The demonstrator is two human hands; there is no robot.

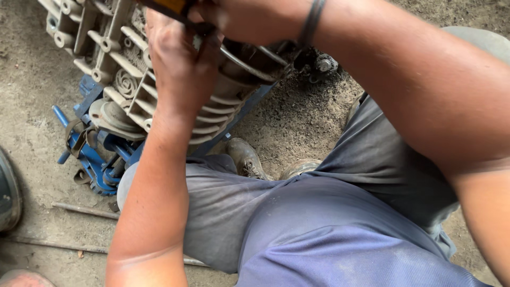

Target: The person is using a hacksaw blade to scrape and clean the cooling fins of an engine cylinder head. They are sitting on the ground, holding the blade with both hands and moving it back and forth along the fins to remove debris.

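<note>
Your left hand (178,64) presses flat on the finned grey engine casing (133,79), which lies on the blue stand (95,159), long axis running up-left; your right hand (249,18), just beside it, closes its grip on a yellow-handled tool (169,6).

Grey cast-metal engine casing (122,79), ribbed, with cooling fins, bolt bosses and tubular lugs, dusty. Lies tilted on blue metal stand (95,159) over dirt ground, upper left of view. Finned cylinder end faces lower right, partly hidden under left hand (180,69). Yellow-and-black tool (172,8) at top edge, gripped in right hand (249,21), held against casing; mostly cropped, kind unclear.
</note>
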